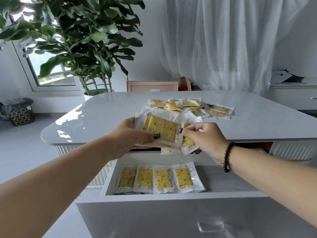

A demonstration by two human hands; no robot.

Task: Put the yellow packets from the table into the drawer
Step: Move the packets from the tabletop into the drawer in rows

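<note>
A glossy white surface (106,114) with rounded corners fills a bright, white-walled room. Behind it, sheer white curtains (223,45) hang in folds beside a large leafy potted plant (82,35). Daylight enters through a window (49,69) at left; a patterned basket (21,115) sits on the pale floor, a white sideboard (295,95) at right.

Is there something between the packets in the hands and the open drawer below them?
Nothing visible. The held packets hang above the open drawer; four packets fill its left part, the right part is bare.
</note>
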